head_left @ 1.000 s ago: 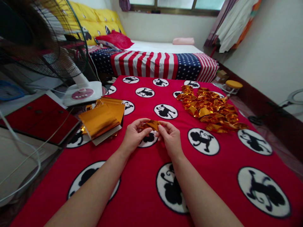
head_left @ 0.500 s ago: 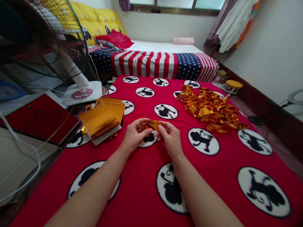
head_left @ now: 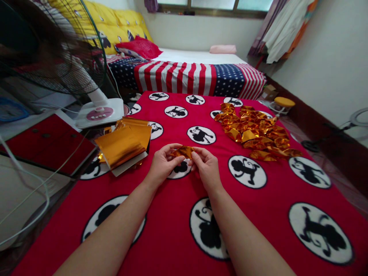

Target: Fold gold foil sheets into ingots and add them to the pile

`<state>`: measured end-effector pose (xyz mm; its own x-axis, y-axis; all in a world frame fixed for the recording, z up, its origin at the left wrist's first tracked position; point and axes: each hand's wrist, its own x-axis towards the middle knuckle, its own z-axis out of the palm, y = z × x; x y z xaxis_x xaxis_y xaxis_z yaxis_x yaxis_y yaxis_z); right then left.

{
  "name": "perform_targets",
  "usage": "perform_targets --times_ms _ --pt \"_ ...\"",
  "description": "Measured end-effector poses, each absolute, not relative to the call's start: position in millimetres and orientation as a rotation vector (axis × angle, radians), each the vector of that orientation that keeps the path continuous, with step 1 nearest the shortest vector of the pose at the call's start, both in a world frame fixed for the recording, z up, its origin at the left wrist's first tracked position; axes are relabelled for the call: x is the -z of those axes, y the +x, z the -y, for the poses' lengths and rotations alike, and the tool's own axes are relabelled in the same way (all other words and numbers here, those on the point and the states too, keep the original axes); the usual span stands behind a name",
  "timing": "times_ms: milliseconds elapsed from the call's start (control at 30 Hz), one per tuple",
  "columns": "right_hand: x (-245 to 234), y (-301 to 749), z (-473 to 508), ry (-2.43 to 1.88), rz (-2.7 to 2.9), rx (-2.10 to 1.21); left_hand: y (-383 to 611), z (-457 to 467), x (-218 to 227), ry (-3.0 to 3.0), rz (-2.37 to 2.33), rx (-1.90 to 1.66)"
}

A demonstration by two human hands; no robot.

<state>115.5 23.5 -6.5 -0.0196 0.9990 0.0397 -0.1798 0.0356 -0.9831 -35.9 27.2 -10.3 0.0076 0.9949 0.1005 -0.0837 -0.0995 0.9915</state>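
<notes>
A small folded piece of gold foil paper [head_left: 184, 151] is pinched between both hands just above the red blanket [head_left: 161, 230] with black monkey circles. My left hand [head_left: 162, 165] grips its left end with curled fingers. My right hand [head_left: 207, 166] grips its right end. A stack of flat gold foil sheets [head_left: 123, 143] lies to the left of my hands. A heap of folded gold pieces [head_left: 255, 132] lies to the far right on the blanket.
A standing fan [head_left: 51, 50] with a white base [head_left: 100, 113] stands at the left beside a red board [head_left: 48, 142] and white cables. Behind the blanket is a bed with a stars-and-stripes cover [head_left: 198, 78], yellow and red pillows, and curtains at the right.
</notes>
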Motion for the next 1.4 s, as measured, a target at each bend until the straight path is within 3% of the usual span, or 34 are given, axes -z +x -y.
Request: perform_targets --times_ms 1400 --pt "10.5 114.1 -24.8 -1.017 1.124 -1.26 -35.2 -27.8 11.2 1.238 -1.13 -1.298"
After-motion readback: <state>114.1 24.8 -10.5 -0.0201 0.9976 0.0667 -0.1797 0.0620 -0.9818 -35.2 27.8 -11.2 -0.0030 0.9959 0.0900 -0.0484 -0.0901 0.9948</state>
